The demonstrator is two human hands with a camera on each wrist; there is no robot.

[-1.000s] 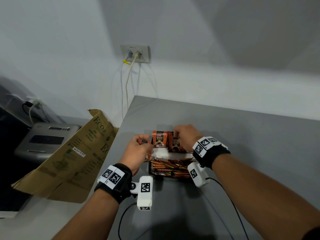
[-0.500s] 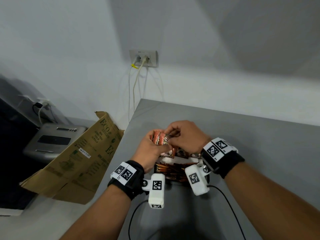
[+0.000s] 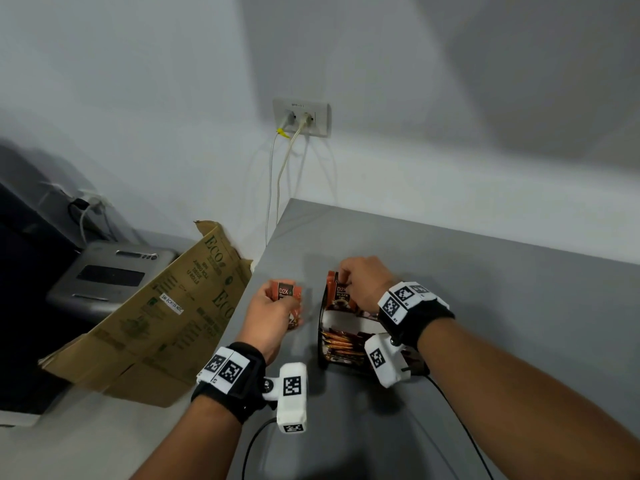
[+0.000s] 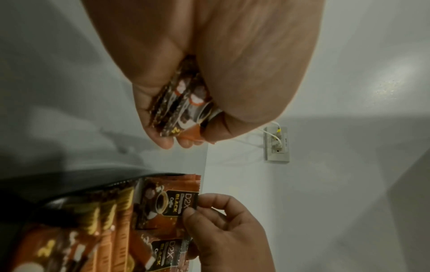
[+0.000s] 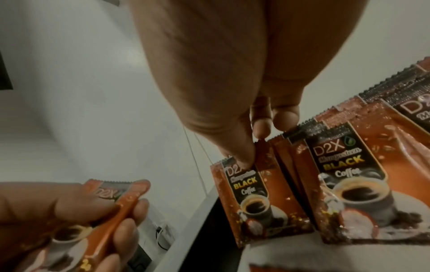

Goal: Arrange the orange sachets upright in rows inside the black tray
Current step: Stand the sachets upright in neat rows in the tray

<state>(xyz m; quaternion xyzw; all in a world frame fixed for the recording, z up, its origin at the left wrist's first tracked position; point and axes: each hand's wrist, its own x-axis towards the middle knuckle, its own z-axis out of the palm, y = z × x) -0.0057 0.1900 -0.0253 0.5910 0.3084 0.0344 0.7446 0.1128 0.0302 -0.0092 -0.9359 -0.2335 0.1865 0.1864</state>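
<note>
Grey desk (image 3: 485,306) at lower centre carries the black tray (image 3: 322,341), where a back row of orange sachets (image 3: 337,292) stands upright, pinched by the right hand (image 3: 363,282), more lie flat in front, and the left hand (image 3: 270,313) grips a spare bundle (image 3: 287,294) beside it, so the job seems partly done.

Tray (image 3: 321,327) on the table (image 3: 502,306), sachets in it and beside it.
Upright sachets (image 3: 341,296) stand at the tray's far end under the right hand (image 3: 363,282); more sachets (image 3: 341,344) lie at its near end. Left of the tray, the left hand (image 3: 270,313) holds a bundle (image 3: 287,294). A cardboard box (image 3: 156,313) lies further left, off the table.
</note>
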